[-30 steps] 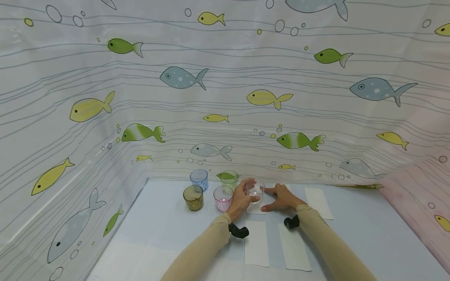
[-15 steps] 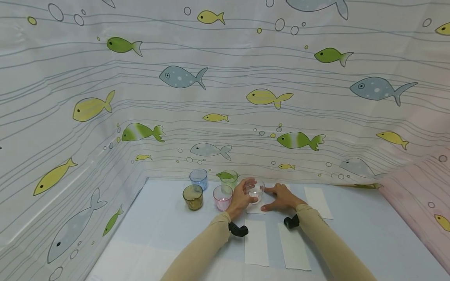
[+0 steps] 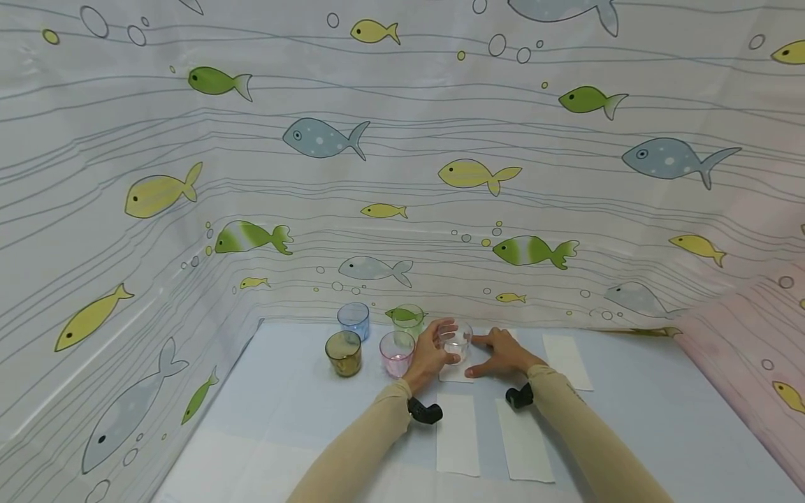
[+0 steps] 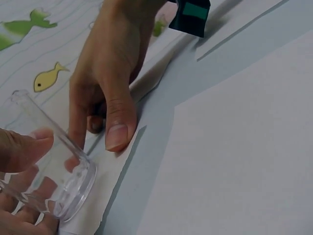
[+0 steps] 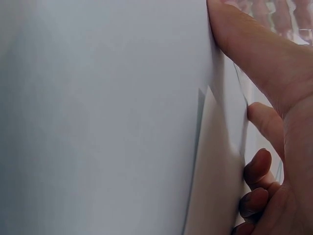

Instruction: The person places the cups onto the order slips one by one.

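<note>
My left hand [image 3: 430,358] holds a clear drinking glass [image 3: 455,340], with the thumb on the near side and the fingers around the left side. A white paper strip [image 3: 457,376] lies beneath the glass; whether the base bears fully on it I cannot tell. To the right, my right hand [image 3: 505,355] has its thumb and index finger spread. In the left wrist view the right thumb [image 4: 117,134] rests at the strip's edge, and the index fingertip is at or just behind the glass [image 4: 73,191]. The other right fingers are loosely bent, as the right wrist view shows.
Left of the hands stand a blue glass [image 3: 353,323], an amber glass [image 3: 344,355], a pink glass [image 3: 397,355] and a green glass [image 3: 409,319]. More paper strips lie on the table, two in front [image 3: 458,436] and one at right [image 3: 567,362]. A fish-print curtain [image 3: 390,237] surrounds the table.
Both hands and the clear glass keep nearly the same place. Only the head view shifts slightly.
</note>
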Motion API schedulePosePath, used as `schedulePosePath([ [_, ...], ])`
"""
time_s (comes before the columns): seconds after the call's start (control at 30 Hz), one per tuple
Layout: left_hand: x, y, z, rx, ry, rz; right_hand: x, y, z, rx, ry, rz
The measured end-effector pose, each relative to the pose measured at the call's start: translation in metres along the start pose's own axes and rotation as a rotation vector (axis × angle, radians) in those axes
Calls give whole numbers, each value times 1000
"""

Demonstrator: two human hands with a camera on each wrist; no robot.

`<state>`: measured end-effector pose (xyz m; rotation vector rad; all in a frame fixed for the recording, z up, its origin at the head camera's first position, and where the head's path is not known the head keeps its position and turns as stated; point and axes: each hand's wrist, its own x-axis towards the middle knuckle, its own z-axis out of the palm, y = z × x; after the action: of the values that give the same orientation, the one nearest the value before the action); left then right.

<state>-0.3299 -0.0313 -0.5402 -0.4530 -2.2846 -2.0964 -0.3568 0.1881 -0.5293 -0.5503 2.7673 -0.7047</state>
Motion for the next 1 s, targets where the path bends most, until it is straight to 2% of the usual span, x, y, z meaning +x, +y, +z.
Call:
schedulePosePath([
  [0.27,-3,4,0,43,17,-1,0,-2,1,10,3,-10],
  [0.33,-3,4,2,81,31,0,0,-2,1,5,8,-21],
  [0.47,-6,7,7,213,82,40,0,-3,1,-10,8,-35],
  [0.57,-8,17,11,242,109,100,-1,-4,0,-14,5,-37],
  [0.73,-10,35,14,233,115,153,-1,-3,0,-8,3,-23],
  [0.9,-11,49,12,259,120,199,1,1,2,-18,4,-19],
  [1.0,-14,58,9,242,113,229,2,2,3,-21,4,-17],
])
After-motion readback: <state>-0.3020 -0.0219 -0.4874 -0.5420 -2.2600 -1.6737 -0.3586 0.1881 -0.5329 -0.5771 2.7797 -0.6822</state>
